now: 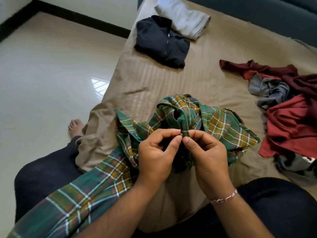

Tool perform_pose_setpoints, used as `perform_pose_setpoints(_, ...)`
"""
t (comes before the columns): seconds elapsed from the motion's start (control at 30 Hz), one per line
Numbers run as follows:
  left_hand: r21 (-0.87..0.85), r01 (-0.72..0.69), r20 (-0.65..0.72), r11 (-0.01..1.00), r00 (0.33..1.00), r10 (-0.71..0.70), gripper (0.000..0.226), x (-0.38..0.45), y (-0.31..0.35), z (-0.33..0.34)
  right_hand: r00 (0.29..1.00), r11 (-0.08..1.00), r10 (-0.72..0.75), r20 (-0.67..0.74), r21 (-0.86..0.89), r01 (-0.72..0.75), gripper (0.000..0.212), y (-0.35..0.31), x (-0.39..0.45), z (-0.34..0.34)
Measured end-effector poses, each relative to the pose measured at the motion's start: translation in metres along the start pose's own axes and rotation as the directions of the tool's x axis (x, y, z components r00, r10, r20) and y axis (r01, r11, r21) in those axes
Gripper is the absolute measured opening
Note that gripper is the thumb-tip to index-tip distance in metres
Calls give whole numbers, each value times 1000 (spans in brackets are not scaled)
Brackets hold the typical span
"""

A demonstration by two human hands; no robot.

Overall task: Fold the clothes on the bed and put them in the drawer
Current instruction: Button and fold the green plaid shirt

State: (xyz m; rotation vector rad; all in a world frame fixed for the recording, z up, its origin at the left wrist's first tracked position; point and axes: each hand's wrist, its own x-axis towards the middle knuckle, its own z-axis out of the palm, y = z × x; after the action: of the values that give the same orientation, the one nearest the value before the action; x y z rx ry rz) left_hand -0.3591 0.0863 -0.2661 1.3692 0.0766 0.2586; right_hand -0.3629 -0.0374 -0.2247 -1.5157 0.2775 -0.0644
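Together, left hand (155, 152) and right hand (208, 152) pinch one plaid shirt (221, 122); two folded garments (161, 42) lie beyond.

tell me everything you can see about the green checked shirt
The green checked shirt is woven cloth with yellow, white and orange lines and a row of dark buttons along one edge. It lies unfolded and crumpled on the tan bed sheet, one part trailing over the person's left leg. The left hand and right hand both pinch a narrow strip of it between thumb and fingers, close together.
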Motion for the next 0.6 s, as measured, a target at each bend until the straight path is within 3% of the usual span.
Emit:
perform_pose_setpoints(0.17, 47, -63, -2, 997, 998, 63, 15, -10, 1, 3, 999, 999, -18, 52, 40, 16, 17, 6, -5, -11)
perform_pose_setpoints(0.43, -41, 95, -113, 995, 989, -99, 14, -19, 15, 28, 993, 992, -113, 30, 61, 111, 20, 6, -12, -26)
perform_pose_setpoints(0.6, -147, 182, -76, 972, 978, -195, 13, -17, 16, 36, 987, 986, -157, 24, 56, 156, 29, 10, -11, -35)
